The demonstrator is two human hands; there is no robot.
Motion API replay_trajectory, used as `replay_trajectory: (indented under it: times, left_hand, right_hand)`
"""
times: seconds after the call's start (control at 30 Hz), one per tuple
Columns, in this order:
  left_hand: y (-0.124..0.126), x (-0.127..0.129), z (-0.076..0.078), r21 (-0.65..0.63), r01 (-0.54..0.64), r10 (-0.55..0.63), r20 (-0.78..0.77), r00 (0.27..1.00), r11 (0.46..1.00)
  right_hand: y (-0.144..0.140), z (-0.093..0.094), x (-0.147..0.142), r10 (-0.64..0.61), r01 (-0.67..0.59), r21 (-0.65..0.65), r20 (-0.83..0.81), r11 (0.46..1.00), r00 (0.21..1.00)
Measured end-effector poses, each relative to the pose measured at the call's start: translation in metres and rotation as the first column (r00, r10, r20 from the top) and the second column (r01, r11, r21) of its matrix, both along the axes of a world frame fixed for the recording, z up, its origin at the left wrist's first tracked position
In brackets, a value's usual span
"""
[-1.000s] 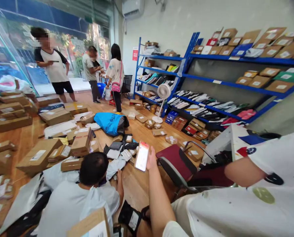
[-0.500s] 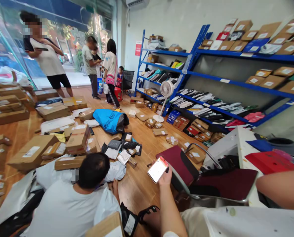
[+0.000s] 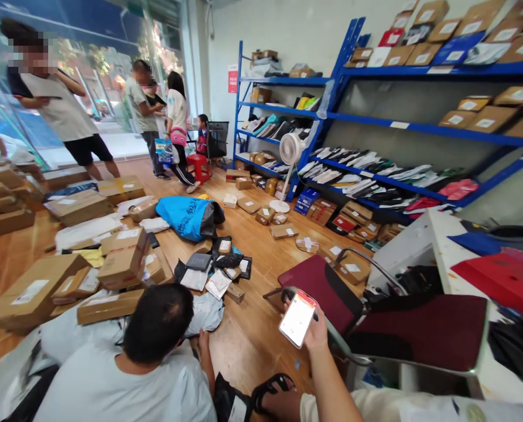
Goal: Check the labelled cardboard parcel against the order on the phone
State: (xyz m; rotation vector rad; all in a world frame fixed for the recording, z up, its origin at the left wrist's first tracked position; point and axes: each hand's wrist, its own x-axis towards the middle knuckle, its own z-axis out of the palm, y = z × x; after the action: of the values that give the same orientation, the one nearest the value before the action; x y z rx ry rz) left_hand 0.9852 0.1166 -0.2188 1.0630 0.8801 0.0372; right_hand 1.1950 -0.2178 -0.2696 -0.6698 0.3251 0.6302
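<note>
My left hand [image 3: 317, 332] is closed around a smartphone [image 3: 298, 319] with a white case edge, held in front of me with its lit screen facing up. The screen is mostly white with a red-orange band at the top; its text is too small to read. Just beyond and beside the phone stands a chair with a dark red seat [image 3: 316, 287] and metal armrests. My right hand is out of view. Below the phone, my foot in a black sandal [image 3: 273, 390] rests on the wooden floor [image 3: 243, 357].
A person in a white shirt [image 3: 125, 381] crouches at lower left among cardboard boxes [image 3: 26, 292] and mailer bags. Blue shelves [image 3: 419, 126] hold parcels along the wall. A fan [image 3: 290, 149], a blue sack [image 3: 184, 218] and a white desk [image 3: 452, 264] stand around. Several people are near the glass front.
My view has shifted, and the phone in my left hand now sits farther right. The right forearm seen earlier at the right edge has left the view. The cardboard box at the bottom is gone from view.
</note>
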Motion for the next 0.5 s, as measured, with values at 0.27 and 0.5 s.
replay_trajectory:
  times: [0.27, 0.5]
  left_hand:
    - [-0.033, 0.060, 0.019, -0.191, -0.008, -0.003, -0.057, 0.998, 0.982]
    - [-0.021, 0.174, 0.057, -0.253, 0.074, -0.087, -0.040, 0.995, 0.965]
  right_hand:
    - [-0.022, 0.026, 0.025, -0.082, 0.083, 0.029, -0.031, 0.996, 0.996]
    - [-0.029, 0.050, 0.102, -0.117, 0.127, 0.087, -0.112, 0.988, 0.987]
